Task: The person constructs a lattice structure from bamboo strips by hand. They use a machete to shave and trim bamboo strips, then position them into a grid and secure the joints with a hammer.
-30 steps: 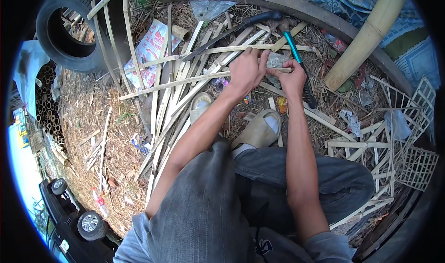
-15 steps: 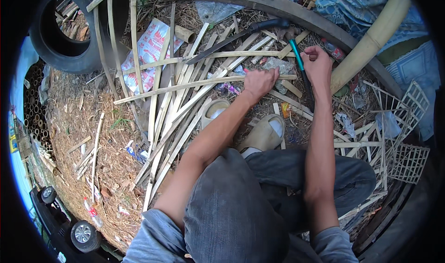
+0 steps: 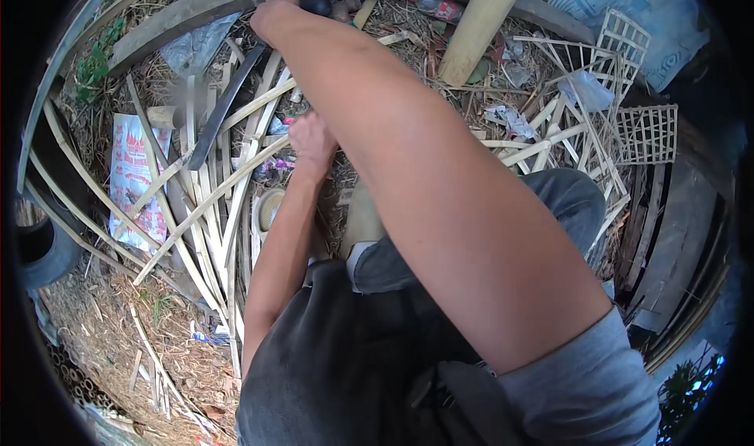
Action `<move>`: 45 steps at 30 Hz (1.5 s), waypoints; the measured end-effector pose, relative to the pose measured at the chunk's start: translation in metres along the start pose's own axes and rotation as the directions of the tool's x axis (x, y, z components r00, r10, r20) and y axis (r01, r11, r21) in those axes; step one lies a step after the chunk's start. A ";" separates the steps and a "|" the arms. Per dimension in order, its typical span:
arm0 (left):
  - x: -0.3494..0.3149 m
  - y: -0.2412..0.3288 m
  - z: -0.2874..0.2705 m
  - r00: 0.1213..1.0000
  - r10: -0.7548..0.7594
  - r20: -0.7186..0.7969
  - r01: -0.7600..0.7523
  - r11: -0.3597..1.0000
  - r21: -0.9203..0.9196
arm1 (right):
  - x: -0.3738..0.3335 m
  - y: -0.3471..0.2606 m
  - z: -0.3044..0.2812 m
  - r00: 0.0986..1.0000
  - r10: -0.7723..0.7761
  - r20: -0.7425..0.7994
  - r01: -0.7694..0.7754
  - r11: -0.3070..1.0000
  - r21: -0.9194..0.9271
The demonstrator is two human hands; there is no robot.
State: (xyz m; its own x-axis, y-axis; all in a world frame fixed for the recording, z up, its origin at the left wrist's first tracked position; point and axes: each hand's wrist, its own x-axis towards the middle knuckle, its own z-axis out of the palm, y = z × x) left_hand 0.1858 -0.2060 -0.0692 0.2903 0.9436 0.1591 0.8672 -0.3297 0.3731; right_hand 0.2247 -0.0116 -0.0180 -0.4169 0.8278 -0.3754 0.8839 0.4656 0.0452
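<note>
My left hand [image 3: 312, 141] is closed round one end of a long, pale bamboo strip [image 3: 212, 204], which slants down to the left over a loose pile of other bamboo strips [image 3: 203, 246]. Across the picture reaches my right arm, its hand [image 3: 275, 12] at the top with curled fingers on the dark handle of a machete. The machete's blade [image 3: 228, 104] points down and left, resting over the strips. Part of the handle is covered by my hand, and my forearm hides the ground beneath it.
A curved grey beam [image 3: 196, 8] runs along the top. A thick bamboo pole [image 3: 481, 30] leans at upper right, near a tangle of woven bamboo lattice [image 3: 646, 132]. A printed white-red sheet [image 3: 133, 175] lies at left, above a black tyre [image 3: 49, 250].
My right hand has swung up and left, from beside the teal-handled tool to the machete handle. My left hand keeps its strip. The whole view has turned, and the teal-handled tool is now hidden.
</note>
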 end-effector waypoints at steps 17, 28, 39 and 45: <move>0.007 0.006 0.000 0.993 -0.012 -0.118 0.010 1.000 -0.020 | -0.185 0.007 0.011 0.846 0.408 -0.343 -0.232 0.861 0.452; 0.001 0.002 0.002 0.967 0.002 -0.256 -0.017 0.998 -0.056 | -0.288 -0.023 0.034 0.572 0.750 0.331 -0.482 -0.018 0.876; -0.004 -0.007 -0.031 0.992 0.105 -0.073 -0.122 0.945 -0.304 | -0.293 -0.085 0.083 0.365 0.927 0.090 -0.403 0.070 0.913; 0.005 -0.004 -0.045 0.986 0.155 0.067 -0.120 0.921 -0.370 | -0.305 -0.073 0.037 0.371 0.904 0.212 -0.488 -0.004 0.873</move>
State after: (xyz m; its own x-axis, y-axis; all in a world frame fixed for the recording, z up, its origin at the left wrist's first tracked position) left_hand 0.1651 -0.2015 -0.0289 0.4479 0.8808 0.1533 0.6142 -0.4277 0.6632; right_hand 0.2953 -0.3096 0.0586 0.6892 0.6621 -0.2944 0.3854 -0.6790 -0.6248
